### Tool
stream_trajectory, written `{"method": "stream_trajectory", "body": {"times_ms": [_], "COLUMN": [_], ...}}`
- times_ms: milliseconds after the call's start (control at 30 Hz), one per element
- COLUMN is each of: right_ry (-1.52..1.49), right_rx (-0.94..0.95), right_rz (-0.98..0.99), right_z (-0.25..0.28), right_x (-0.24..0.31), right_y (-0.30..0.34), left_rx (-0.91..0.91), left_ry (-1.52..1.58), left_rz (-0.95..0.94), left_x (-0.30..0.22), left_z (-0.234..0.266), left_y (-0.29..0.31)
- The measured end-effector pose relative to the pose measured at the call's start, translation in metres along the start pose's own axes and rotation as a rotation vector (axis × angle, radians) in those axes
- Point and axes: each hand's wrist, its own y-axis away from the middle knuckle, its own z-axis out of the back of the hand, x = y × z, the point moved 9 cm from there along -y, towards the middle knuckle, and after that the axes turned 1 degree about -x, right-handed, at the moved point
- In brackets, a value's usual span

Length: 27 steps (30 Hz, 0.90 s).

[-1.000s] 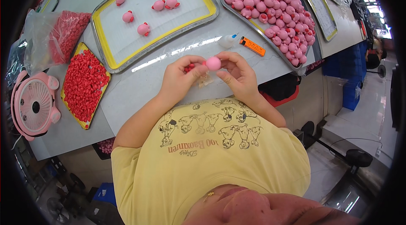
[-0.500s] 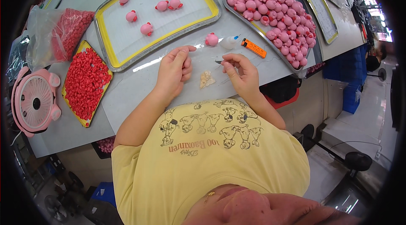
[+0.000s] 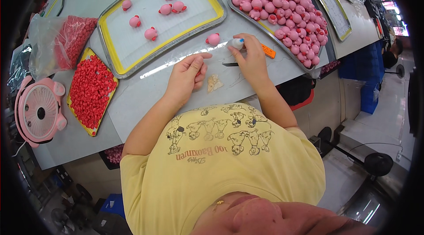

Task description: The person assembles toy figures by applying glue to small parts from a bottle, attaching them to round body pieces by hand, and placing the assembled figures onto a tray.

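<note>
My right hand (image 3: 251,58) is closed round a small white squeeze bottle (image 3: 239,43) with a blue tip. Nearer to me, a thin dark pointed tool (image 3: 230,64) lies on the table beside that hand. My left hand (image 3: 187,76) is curled, thumb pressed to the bent fingers and the index finger reaching right; whatever it may hold is hidden. Beyond the hands sits one pink ball-shaped figure (image 3: 213,39) with a red part. Between my hands lies a little heap of pale beige bits (image 3: 214,83). An orange, flat oblong item (image 3: 268,51) is partly behind my right hand.
A yellow-rimmed metal tray (image 3: 165,52) at the back holds several pink figures. Another tray at the right is heaped with pink balls (image 3: 282,10). At the left are a tray of red pieces (image 3: 92,91), a bag of red parts (image 3: 73,41) and a pink fan (image 3: 40,111).
My right hand has let go of the dark pointed tool, which now lies on the table, and has moved up to take hold of the white bottle. The left hand stays nearly in place.
</note>
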Motion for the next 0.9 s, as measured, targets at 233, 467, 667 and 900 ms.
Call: {"method": "stream_trajectory", "body": {"times_ms": [233, 467, 667, 900], "right_ry": [-0.759, -0.886, -1.068, -0.649], "right_rx": [0.054, 0.112, 0.097, 0.031], "right_rz": [-0.207, -0.224, -0.332, -0.180], "right_z": [0.000, -0.001, 0.002, 0.029], "right_x": [0.001, 0.008, 0.011, 0.017], "right_y": [0.026, 0.049, 0.049, 0.047], "left_rx": [0.035, 0.053, 0.014, 0.025], "left_ry": [-0.020, -0.218, -0.468, -0.452], "left_rz": [-0.079, -0.261, -0.437, -0.429], "left_x": [-0.006, -0.014, -0.024, -0.025], "left_z": [-0.005, -0.010, -0.010, -0.008], "left_y": [-0.003, 0.006, 0.012, 0.013]}}
